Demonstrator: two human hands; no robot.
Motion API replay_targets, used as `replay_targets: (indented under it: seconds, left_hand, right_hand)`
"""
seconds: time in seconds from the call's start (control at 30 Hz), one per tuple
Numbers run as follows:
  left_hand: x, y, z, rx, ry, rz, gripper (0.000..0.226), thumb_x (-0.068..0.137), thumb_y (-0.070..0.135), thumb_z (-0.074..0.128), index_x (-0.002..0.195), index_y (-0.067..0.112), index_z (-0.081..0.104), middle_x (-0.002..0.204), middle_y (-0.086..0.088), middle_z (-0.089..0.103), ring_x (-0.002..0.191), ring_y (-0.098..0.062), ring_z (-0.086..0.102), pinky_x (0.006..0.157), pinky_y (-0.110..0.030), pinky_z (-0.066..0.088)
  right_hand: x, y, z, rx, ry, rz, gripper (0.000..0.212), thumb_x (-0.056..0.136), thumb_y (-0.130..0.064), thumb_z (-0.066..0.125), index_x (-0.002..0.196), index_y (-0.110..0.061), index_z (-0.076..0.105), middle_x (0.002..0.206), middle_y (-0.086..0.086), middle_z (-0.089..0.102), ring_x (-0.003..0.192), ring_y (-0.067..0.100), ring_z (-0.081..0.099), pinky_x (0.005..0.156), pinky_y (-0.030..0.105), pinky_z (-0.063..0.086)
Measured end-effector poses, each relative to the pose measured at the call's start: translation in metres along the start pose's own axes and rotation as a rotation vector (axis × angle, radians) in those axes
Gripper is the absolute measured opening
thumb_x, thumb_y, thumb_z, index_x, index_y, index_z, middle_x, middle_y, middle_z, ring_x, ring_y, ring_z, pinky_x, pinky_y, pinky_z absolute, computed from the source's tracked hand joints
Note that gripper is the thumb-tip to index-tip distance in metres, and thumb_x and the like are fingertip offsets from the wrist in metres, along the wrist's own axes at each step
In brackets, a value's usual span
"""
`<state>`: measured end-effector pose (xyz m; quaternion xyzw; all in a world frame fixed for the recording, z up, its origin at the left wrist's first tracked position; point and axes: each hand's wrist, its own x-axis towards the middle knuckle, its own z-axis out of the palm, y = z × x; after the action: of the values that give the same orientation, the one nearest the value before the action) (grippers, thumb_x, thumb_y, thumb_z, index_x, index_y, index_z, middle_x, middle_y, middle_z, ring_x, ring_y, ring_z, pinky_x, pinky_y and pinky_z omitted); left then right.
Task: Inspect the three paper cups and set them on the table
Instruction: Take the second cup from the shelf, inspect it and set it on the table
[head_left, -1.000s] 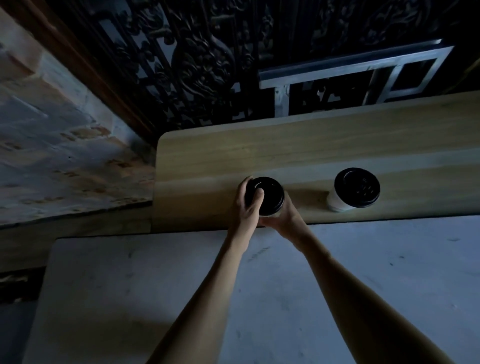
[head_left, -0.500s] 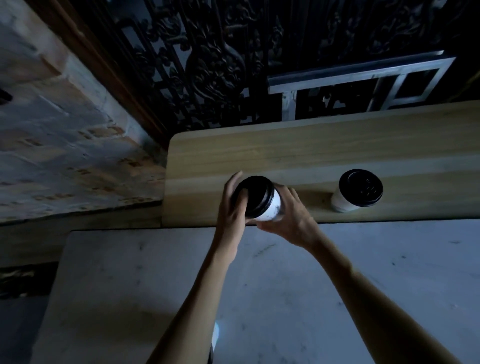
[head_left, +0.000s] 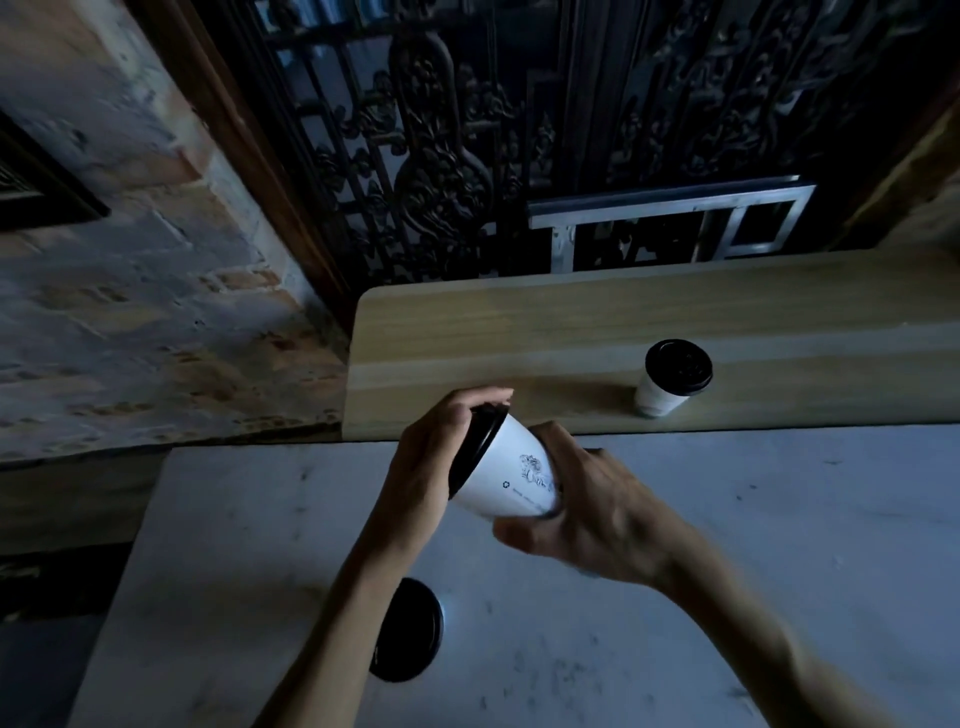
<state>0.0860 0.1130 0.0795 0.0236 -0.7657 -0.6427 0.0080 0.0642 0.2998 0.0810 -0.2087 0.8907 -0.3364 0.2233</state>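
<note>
Both hands hold a white paper cup (head_left: 511, 475) with a black lid, tipped on its side above the grey table (head_left: 727, 545), lid pointing left and away. My left hand (head_left: 434, 467) covers the lid end. My right hand (head_left: 587, 512) wraps the cup's base, and a small printed drawing shows on its wall. A second lidded cup (head_left: 670, 376) stands upright on the wooden shelf (head_left: 519, 338) beyond the table. A third cup (head_left: 413, 631) stands on the table near me, partly hidden under my left forearm; only its black lid and a sliver of white show.
A brick wall (head_left: 130, 312) rises at the left. Behind the shelf stands a dark ornate iron grille (head_left: 441, 156) with a metal frame (head_left: 670, 218) leaning against it. The room is dim.
The cup left the wooden shelf, came toward me over the table and tipped from upright onto its side. The view dropped, bringing the third cup on the table into sight.
</note>
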Motion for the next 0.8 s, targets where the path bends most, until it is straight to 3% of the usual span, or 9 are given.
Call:
replay_targets:
  seconds: [0.07,0.13,0.27,0.5,0.8]
  left_hand:
    - [-0.014,0.012,0.000,-0.015,0.019,0.017,0.046,0.098,0.049,0.033,0.119,0.034,0.072,0.121,0.010,0.076,0.119,-0.010,0.067,0.104,-0.028,0.047]
    - [-0.027,0.019,0.000,-0.054,0.031,0.032,0.051,0.098,0.049,0.032,0.119,0.026,0.073,0.122,0.004,0.076,0.121,-0.016,0.067,0.109,-0.041,0.046]
    - [-0.048,0.028,0.005,-0.149,0.073,0.041,0.048,0.098,0.046,0.036,0.111,0.023,0.076,0.122,-0.005,0.076,0.121,-0.025,0.067,0.110,-0.060,0.042]
    - [-0.072,0.040,0.010,-0.175,0.132,0.058,0.042,0.094,0.045,0.042,0.099,0.023,0.078,0.111,-0.006,0.079,0.108,-0.029,0.070,0.099,-0.059,0.048]
    - [-0.081,0.045,0.002,-0.138,0.070,0.107,0.042,0.095,0.042,0.040,0.103,0.026,0.077,0.114,-0.004,0.078,0.111,-0.029,0.070,0.099,-0.066,0.047]
  right_hand:
    - [-0.018,-0.016,-0.003,0.005,0.027,-0.011,0.056,0.067,-0.070,0.068,0.098,-0.039,0.035,0.076,-0.009,0.058,0.065,0.014,0.055,0.053,0.023,0.036]
    - [-0.034,-0.029,-0.007,0.004,0.049,-0.019,0.053,0.071,-0.069,0.070,0.096,-0.038,0.036,0.072,-0.008,0.057,0.060,0.010,0.052,0.052,0.024,0.035]
    - [-0.060,-0.046,-0.011,-0.014,0.061,-0.029,0.052,0.072,-0.076,0.063,0.099,-0.038,0.039,0.070,-0.007,0.059,0.056,0.009,0.054,0.049,0.021,0.036]
    - [-0.085,-0.065,-0.006,-0.033,0.048,0.049,0.060,0.064,-0.080,0.052,0.102,-0.033,0.045,0.084,-0.008,0.059,0.073,0.016,0.058,0.054,0.027,0.036]
    - [-0.097,-0.080,-0.011,-0.052,0.017,0.053,0.059,0.070,-0.076,0.058,0.113,-0.037,0.043,0.091,-0.005,0.063,0.075,0.019,0.060,0.059,0.032,0.043]
